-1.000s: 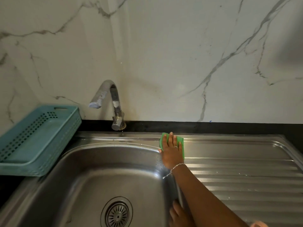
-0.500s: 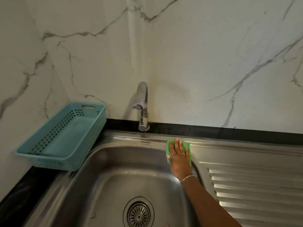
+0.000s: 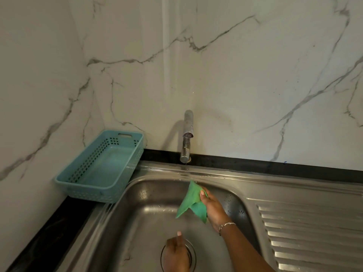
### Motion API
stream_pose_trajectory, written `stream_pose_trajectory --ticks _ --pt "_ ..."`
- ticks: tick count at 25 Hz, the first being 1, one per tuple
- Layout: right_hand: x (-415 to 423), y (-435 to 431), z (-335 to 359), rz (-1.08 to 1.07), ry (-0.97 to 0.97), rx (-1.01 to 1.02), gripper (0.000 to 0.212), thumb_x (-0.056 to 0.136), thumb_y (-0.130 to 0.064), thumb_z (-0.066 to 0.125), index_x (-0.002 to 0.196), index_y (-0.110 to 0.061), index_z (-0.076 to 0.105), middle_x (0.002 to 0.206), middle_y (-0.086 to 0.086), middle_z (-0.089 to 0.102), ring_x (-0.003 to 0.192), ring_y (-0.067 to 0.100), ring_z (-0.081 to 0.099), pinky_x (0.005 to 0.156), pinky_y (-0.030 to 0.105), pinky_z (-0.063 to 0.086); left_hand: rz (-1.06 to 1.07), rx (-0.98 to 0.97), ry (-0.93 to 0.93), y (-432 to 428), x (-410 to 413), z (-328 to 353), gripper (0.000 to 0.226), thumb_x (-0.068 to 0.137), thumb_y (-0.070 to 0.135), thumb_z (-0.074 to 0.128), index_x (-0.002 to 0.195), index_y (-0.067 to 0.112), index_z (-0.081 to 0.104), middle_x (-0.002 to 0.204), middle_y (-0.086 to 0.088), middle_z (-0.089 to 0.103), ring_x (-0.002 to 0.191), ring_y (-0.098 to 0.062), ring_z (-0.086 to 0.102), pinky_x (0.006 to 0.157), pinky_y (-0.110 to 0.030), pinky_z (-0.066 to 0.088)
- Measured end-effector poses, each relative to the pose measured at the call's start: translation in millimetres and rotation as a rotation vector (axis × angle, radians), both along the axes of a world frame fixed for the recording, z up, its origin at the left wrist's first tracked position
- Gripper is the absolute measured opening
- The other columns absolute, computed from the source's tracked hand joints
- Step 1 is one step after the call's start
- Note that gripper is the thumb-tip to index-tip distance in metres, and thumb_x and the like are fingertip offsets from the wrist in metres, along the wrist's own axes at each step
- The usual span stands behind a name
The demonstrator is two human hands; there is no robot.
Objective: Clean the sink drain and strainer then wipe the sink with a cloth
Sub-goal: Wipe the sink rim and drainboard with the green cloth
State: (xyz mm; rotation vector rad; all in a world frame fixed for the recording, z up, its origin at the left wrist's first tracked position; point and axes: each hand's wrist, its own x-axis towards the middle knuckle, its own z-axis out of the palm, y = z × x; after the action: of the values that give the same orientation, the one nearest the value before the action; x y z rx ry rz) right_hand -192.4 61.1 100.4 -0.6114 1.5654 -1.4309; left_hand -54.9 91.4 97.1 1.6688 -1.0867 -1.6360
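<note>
My right hand point(image 3: 213, 209) grips a green cloth point(image 3: 191, 203), lifted off the steel and hanging loose above the back of the sink point(image 3: 145, 214) basin. Near the frame's bottom edge my left hand point(image 3: 175, 254) hovers over the round drain point(image 3: 193, 252) with one finger stretched forward and nothing in it. That hand hides most of the drain and the strainer; only the metal ring shows on its right side. The basin looks wet.
A chrome tap point(image 3: 187, 132) stands at the back rim, its spout pointing toward me. A teal plastic basket point(image 3: 102, 167) sits on the black counter left of the basin. The ribbed drainboard point(image 3: 314, 232) runs off to the right. Marble walls close the corner.
My right hand has lifted the cloth off the sink's back rim and moved it left over the basin, where it now hangs. My left hand has come up over the drain.
</note>
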Motion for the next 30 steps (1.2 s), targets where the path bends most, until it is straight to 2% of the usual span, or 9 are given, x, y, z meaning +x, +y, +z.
stream_pose_trajectory --ticks 3,6,12,16,20,24,26,28,30 --pt "11.4 8.1 6.4 -0.118 -0.353 -0.042 0.033 0.099 -0.027 0.036 0.126 -0.015 0.050 0.113 0.015 0.062 0.093 0.024 0.061 0.073 0.033 0.052 0.048 -0.070 0.039 -15.8 18.8 11.2 0.028 0.093 0.025 0.050 0.081 0.000 0.053 0.087 -0.019 0.056 0.087 -0.030 0.053 0.086 -0.042 0.046" --pt "12.2 14.5 13.6 -0.241 -0.471 -0.121 0.031 0.099 -0.027 0.036 0.124 -0.014 0.050 0.107 0.016 0.061 0.091 0.027 0.059 0.080 0.039 0.047 0.032 -0.065 0.022 -15.5 34.6 11.6 0.026 0.093 0.026 0.050 0.091 0.000 0.055 0.092 -0.018 0.056 0.088 -0.032 0.055 0.083 -0.039 0.046" --pt "-1.1 33.5 25.8 -0.426 -0.671 -0.298 0.039 0.094 -0.040 0.042 0.092 -0.014 0.070 0.080 0.008 0.076 0.081 0.024 0.068 0.068 0.038 0.058 -0.217 -0.446 -0.381 -41.2 91.3 7.3 0.031 0.088 0.026 0.057 0.113 0.008 0.059 0.123 -0.014 0.055 0.117 -0.029 0.050 0.096 -0.030 0.039" --pt "-21.7 31.8 33.2 -0.473 -0.425 -0.220 0.018 0.090 -0.008 0.049 0.095 -0.014 0.065 0.097 0.014 0.065 0.082 0.028 0.061 0.063 0.034 0.056 -0.425 -0.668 -0.688 -61.5 127.5 -2.5 0.038 0.089 0.039 0.053 0.123 0.021 0.051 0.134 0.000 0.046 0.124 -0.020 0.045 0.097 -0.027 0.040" --pt "-43.6 19.2 26.6 -0.755 0.282 -0.045 0.040 0.089 -0.001 0.052 0.129 -0.004 0.049 0.125 0.025 0.055 0.105 0.036 0.056 0.083 0.039 0.050 -0.521 -0.686 -0.663 -59.6 148.5 -9.5 0.047 0.078 0.055 0.039 0.112 0.030 0.058 0.133 -0.009 0.052 0.122 -0.026 0.050 0.099 -0.031 0.041" --pt "-27.0 -8.6 -1.4 -0.537 0.780 0.185 0.048 0.091 -0.003 0.050 0.137 -0.003 0.039 0.138 0.027 0.045 0.123 0.044 0.047 0.107 0.049 0.038 -0.422 -0.814 -0.695 -53.4 156.4 -16.0 0.066 0.067 0.083 0.023 0.094 0.029 0.050 0.101 -0.005 0.068 0.081 -0.027 0.071 0.068 -0.045 0.057" --pt "-20.2 -28.9 -10.6 -0.384 0.958 0.376 0.047 0.093 -0.007 0.045 0.139 -0.001 0.035 0.145 0.026 0.035 0.134 0.041 0.033 0.114 0.047 0.025 -0.439 -0.856 -0.658 -51.3 158.7 -14.3 0.065 0.080 0.075 0.019 0.088 0.025 0.060 0.095 0.001 0.062 0.073 -0.023 0.068 0.051 -0.041 0.057" --pt "-12.2 -44.1 -16.1 -0.307 1.067 0.491 0.048 0.095 -0.008 0.040 0.141 0.001 0.028 0.152 0.023 0.024 0.143 0.036 0.017 0.118 0.043 0.012 -0.485 -0.911 -0.697 -48.4 162.1 -9.7 0.030 0.083 0.051 0.051 0.095 0.025 0.059 0.106 0.005 0.056 0.091 -0.018 0.061 0.064 -0.040 0.059" --pt "-0.1 -56.4 -21.8 -0.280 1.104 0.506 0.051 0.094 -0.008 0.039 0.142 0.000 0.024 0.154 0.021 0.019 0.145 0.034 0.012 0.118 0.042 0.008 -0.433 -0.875 -0.644 -46.9 160.3 -7.8 0.027 0.070 0.033 0.071 0.090 0.028 0.054 0.106 0.006 0.048 0.097 -0.012 0.059 0.074 -0.024 0.057"
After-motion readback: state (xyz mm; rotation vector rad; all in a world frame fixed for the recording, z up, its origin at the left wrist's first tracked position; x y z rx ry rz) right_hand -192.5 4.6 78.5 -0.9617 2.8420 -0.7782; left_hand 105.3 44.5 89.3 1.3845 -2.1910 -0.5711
